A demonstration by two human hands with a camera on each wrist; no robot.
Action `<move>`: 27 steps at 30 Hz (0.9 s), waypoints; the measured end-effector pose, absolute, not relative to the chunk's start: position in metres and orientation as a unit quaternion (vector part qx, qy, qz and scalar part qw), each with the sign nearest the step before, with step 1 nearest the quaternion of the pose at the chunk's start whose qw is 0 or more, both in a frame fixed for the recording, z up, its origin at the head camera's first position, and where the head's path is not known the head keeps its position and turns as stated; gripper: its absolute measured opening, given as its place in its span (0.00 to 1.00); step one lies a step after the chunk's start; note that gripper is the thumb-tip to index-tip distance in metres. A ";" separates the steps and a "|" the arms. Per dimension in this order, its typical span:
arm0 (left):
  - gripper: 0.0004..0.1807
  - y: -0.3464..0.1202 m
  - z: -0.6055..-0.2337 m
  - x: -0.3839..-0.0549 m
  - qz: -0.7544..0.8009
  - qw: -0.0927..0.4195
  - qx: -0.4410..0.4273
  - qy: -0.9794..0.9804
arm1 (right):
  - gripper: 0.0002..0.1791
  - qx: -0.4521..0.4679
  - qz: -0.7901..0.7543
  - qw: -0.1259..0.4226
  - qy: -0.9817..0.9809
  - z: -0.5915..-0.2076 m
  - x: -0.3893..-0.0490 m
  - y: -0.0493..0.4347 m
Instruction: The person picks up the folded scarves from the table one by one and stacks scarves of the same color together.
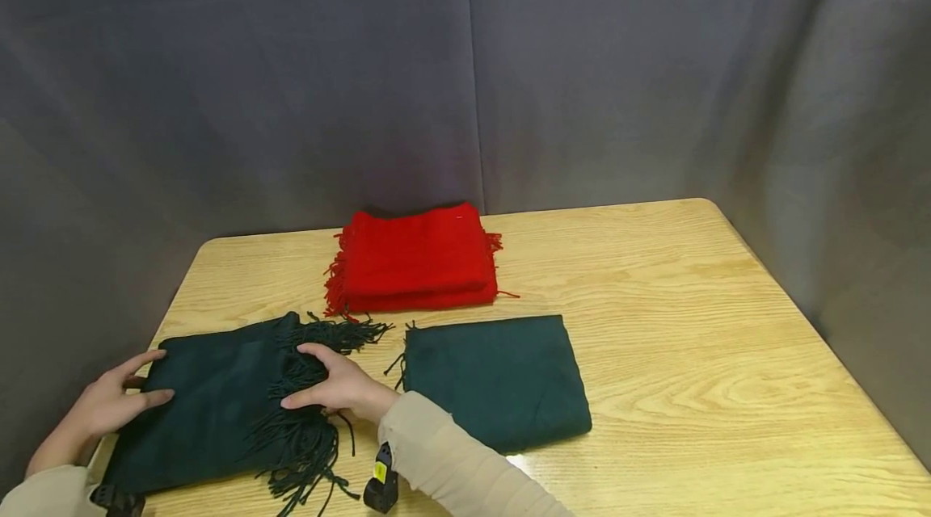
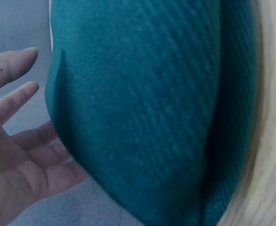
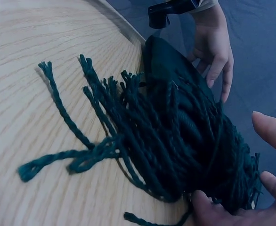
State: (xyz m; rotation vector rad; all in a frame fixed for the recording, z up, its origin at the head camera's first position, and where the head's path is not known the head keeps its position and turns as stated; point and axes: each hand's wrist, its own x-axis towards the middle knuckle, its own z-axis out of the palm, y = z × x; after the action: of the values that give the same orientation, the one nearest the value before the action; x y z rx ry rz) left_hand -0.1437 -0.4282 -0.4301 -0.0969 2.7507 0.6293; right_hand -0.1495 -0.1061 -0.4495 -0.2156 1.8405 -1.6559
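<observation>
A folded dark green scarf [image 1: 211, 404] lies at the left of the table, its twisted fringe [image 3: 152, 136] spread at the right end. At the scarf's left edge is my left hand [image 1: 109, 408], its thumb and index finger spread apart. The left wrist view shows the fingers of that hand loosely extended, some partly hidden behind the scarf's edge. My right hand [image 1: 338, 384] rests at the fringed end, thumb and index finger spread over the strands. In the right wrist view, one of its fingertips touches the bottom of the fringe.
Another folded dark green scarf [image 1: 494, 380] lies right of my right hand, partly behind the sleeve, with a few strands at its left edge. A red fringed scarf [image 1: 418, 258] sits folded at the back of the wooden table [image 1: 691, 355]. Grey curtains [image 1: 582, 81] surround the table.
</observation>
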 end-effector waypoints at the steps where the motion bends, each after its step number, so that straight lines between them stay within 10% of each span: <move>1: 0.46 -0.427 -0.430 -0.143 0.223 0.157 -0.033 0.961 | 0.36 -0.080 -0.628 0.322 0.704 -0.449 -0.150 -0.107; 27: 0.45 -0.440 -0.450 -0.133 0.361 0.248 -0.080 0.895 | 0.22 -0.064 -0.598 0.270 0.752 -0.457 -0.145 -0.116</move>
State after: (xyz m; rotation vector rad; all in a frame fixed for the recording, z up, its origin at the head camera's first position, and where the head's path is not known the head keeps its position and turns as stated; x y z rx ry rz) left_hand -0.1328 -0.4399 -0.4498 -0.2179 2.4400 0.9824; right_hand -0.1453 -0.1162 -0.4570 -0.1712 2.0277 -1.6108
